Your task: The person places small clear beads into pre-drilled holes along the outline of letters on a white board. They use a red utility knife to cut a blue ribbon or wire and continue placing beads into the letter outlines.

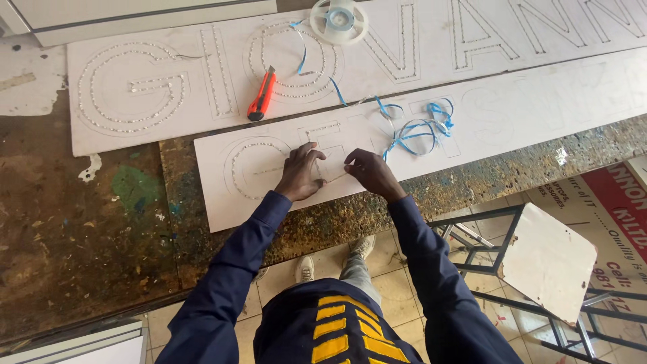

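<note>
My left hand (301,174) rests with fingers spread on the near white sign board (222,202), beside a round letter outline filled with small clear studs. My right hand (371,173) pinches something thin and pale just right of it; what it grips is too small to tell. A loose blue tape strip (414,129) lies tangled on the board beyond my right hand. It runs up to a clear plastic reel (338,20) on the far white board (135,128). An orange utility knife (261,94) lies on that far board.
The boards lie on a worn, paint-stained workbench (81,229). A metal stool with a white seat (549,259) stands at the right on the tiled floor, next to a printed banner (617,222). My shoes show below the bench edge.
</note>
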